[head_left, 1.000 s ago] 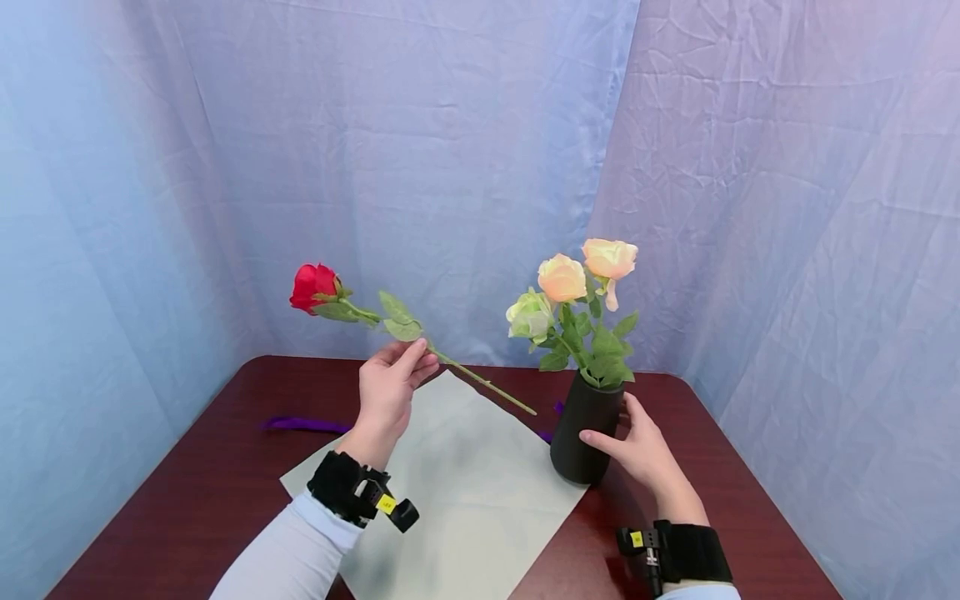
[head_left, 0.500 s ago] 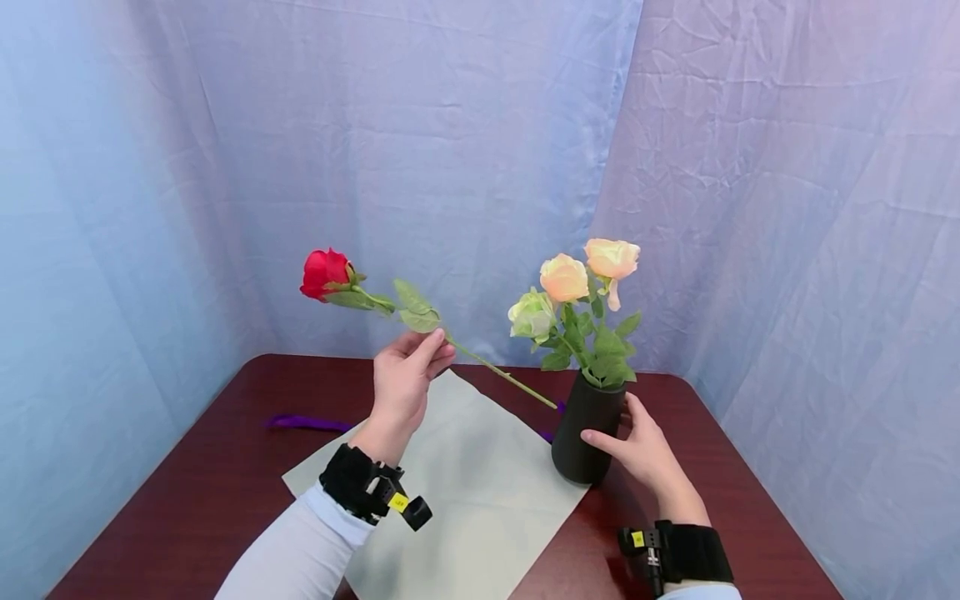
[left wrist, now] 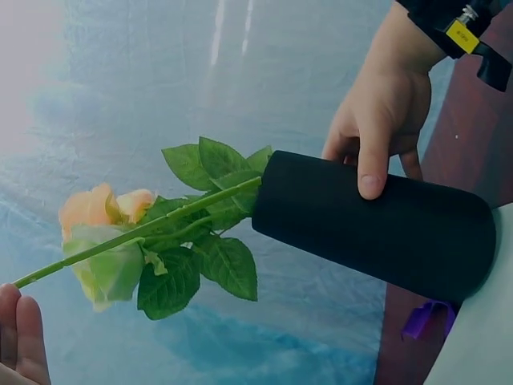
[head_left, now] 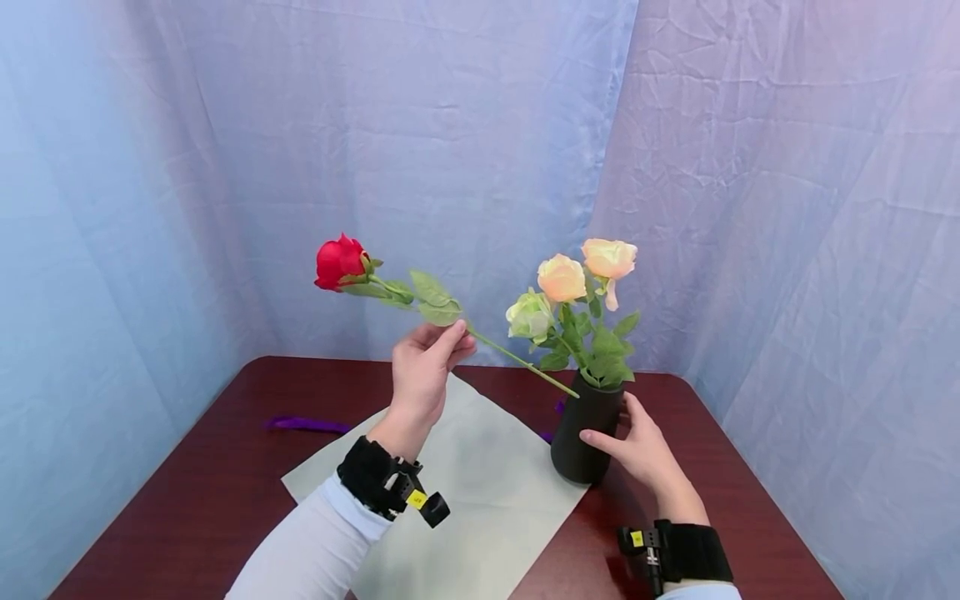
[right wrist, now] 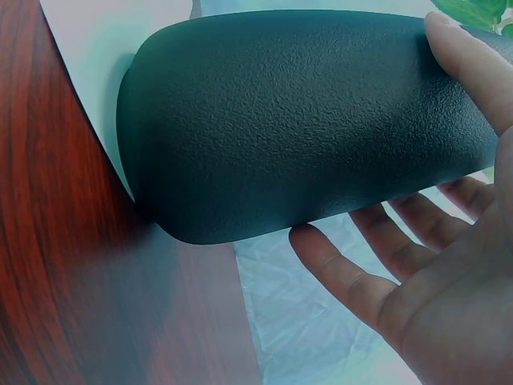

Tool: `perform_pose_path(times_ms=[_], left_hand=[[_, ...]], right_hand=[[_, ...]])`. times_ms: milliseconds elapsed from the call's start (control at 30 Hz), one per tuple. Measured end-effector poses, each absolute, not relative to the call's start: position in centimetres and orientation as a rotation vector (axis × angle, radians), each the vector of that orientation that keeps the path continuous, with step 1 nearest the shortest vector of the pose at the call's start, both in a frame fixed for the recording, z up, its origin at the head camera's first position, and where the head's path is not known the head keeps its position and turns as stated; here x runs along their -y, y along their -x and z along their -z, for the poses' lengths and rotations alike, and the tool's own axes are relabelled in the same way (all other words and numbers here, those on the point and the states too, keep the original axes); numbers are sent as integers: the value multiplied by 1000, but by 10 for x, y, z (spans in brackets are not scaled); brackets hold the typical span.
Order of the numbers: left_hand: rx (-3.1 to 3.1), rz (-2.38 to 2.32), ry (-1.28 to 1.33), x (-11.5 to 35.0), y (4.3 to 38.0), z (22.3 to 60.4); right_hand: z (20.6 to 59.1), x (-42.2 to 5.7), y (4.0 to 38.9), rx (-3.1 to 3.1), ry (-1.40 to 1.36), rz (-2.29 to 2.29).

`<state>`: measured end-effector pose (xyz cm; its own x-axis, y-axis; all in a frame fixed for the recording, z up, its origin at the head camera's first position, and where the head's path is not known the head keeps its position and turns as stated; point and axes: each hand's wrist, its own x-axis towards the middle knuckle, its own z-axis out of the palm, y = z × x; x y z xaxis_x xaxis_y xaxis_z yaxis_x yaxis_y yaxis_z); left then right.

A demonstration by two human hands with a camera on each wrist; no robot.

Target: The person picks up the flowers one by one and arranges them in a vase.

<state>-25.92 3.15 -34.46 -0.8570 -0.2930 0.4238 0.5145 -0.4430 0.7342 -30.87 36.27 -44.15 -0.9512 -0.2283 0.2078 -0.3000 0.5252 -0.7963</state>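
Note:
My left hand [head_left: 422, 373] pinches a red rose [head_left: 341, 262] by its green stem, just below the leaves. The rose slants, bloom to the upper left. Its stem's lower end overlaps the rim of a black vase [head_left: 587, 437] in the head view; whether they touch, I cannot tell. With thumb in front and fingers round the other side, my right hand [head_left: 647, 446] holds the vase, also seen large in the right wrist view. Standing in the vase are two peach roses [head_left: 562, 278] and a pale green rose [head_left: 529, 316]; their lower stems are hidden inside.
A pale sheet of wrapping paper [head_left: 457, 500] lies on the dark red-brown table [head_left: 187, 475], one corner beside the vase's base. Partly under the paper runs a purple ribbon [head_left: 307, 424]. Light blue and lilac cloth [head_left: 420, 167] hangs behind and at both sides.
The left hand has moved right and slightly up with the red rose, bringing its stem end from left of the vase to the vase's rim. The right hand and vase have stayed put.

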Motion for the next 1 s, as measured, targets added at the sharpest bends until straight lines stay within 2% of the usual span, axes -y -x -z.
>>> perform_pose_path(times_ms=[1000], left_hand=[[1279, 2265, 351, -42, 267, 332]], right_hand=[[442, -362, 309, 2665, -464, -1417]])
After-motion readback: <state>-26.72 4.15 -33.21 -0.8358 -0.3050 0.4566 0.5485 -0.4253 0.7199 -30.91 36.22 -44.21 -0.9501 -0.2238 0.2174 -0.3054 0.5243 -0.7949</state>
